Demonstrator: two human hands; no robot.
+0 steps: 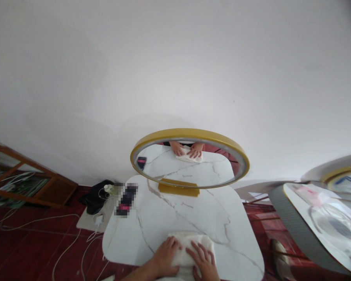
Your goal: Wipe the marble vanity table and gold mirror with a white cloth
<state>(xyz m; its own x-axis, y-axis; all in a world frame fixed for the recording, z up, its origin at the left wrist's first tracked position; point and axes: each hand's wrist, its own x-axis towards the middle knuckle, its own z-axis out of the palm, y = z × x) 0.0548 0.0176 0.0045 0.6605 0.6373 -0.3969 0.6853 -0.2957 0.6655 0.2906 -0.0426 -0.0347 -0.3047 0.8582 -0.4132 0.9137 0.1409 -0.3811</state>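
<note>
A folded white cloth (190, 237) lies on the near edge of a white marble-patterned table (193, 212). My left hand (165, 256) rests on the cloth's left side, its fingers bent a little and apart. On the right part of the cloth, my right hand (204, 260) lies palm down with fingers spread. Beyond them, a round gold-framed mirror (193, 162) stands on a gold base (179, 190) at the table's far side. Both hands and the cloth show in its reflection.
A blurred-out dark and pink object (126, 201) lies at the table's left edge. White cables (58, 255) run over the red floor at left, near a wooden cabinet (57, 189). At right stands another table (310, 226) with items on it. A white wall (175, 78) rises behind.
</note>
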